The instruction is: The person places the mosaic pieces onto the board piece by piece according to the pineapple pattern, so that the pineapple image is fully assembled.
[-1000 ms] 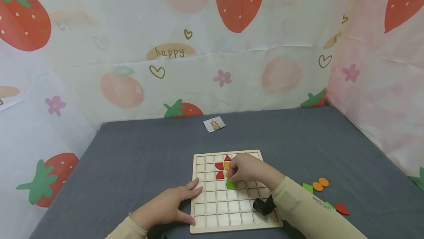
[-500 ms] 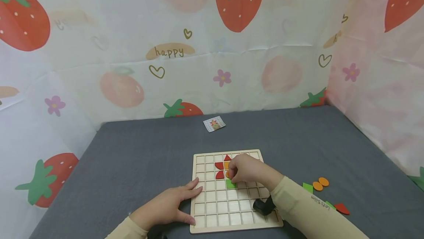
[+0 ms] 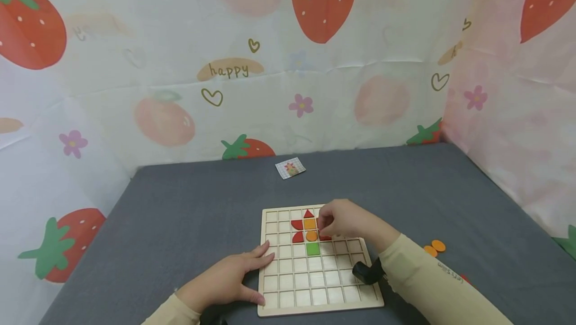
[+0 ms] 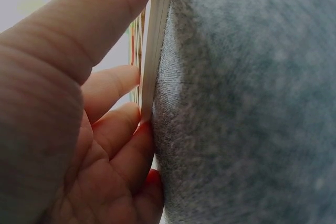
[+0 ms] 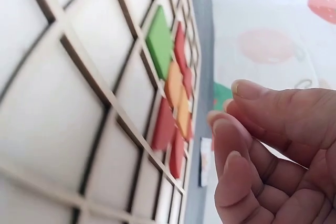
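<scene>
A wooden grid board [image 3: 281, 311] lies on the table. My left hand [image 3: 225, 280] rests at its left edge, thumb and fingers spread along the rim. Over the upper part of the board is my right hand [image 3: 348, 220], its fingers bent; the right wrist view shows thumb and fingertips parted with nothing between them. Set in the grid are a red triangle [image 3: 308, 214], an orange square [image 3: 309, 224], an orange circle [image 3: 311, 236], a green square [image 3: 313, 249] and several red rounded pieces [image 3: 297, 237]. The right hand partly hides the red pieces [image 5: 164, 125] on the right side.
A small picture card [image 3: 290, 168] lies behind the board. To the right, beside the sleeve, are orange discs [image 3: 438, 246] and a red piece [image 3: 466, 279] mostly hidden by the sleeve. A strawberry-print cloth [image 3: 270, 115] hangs around the grey table [image 3: 193, 205].
My right hand has moved up and to the right, uncovering the orange circle, orange square and a red piece. Its sleeve now hides the loose green pieces. The left hand stays put.
</scene>
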Demonstrator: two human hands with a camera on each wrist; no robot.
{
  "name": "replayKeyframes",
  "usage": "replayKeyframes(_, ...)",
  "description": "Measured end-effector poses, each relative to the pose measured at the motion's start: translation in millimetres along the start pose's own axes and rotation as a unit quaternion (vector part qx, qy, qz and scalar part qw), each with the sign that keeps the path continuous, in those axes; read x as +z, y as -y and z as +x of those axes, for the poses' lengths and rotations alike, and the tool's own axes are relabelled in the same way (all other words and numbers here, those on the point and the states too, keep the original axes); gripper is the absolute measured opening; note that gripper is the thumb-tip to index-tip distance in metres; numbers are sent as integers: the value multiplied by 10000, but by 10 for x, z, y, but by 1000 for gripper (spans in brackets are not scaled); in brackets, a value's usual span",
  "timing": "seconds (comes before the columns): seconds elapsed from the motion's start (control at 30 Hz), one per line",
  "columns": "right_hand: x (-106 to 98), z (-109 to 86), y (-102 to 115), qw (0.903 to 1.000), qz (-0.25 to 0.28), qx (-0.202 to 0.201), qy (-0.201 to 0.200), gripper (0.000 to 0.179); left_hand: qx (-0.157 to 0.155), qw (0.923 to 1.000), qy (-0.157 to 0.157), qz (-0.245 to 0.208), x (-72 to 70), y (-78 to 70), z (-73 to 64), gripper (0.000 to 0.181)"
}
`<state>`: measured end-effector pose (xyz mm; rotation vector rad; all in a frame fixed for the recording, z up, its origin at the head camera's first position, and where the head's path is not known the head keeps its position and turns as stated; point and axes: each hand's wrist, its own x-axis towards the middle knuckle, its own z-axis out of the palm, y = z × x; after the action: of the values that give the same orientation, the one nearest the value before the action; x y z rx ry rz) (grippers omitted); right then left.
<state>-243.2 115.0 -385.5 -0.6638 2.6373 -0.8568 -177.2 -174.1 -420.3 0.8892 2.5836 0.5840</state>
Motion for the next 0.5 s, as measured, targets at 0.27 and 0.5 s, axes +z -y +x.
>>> replayKeyframes(0.27,-156,-132,-66,9996,160,221,26,11,-71,10000,36,29,-3,-2,2,88)
replayKeyframes(0.5,-306,-292,-176,9999,-97,42,-12,13,18,10000,-13,24,-7,0,-8,88)
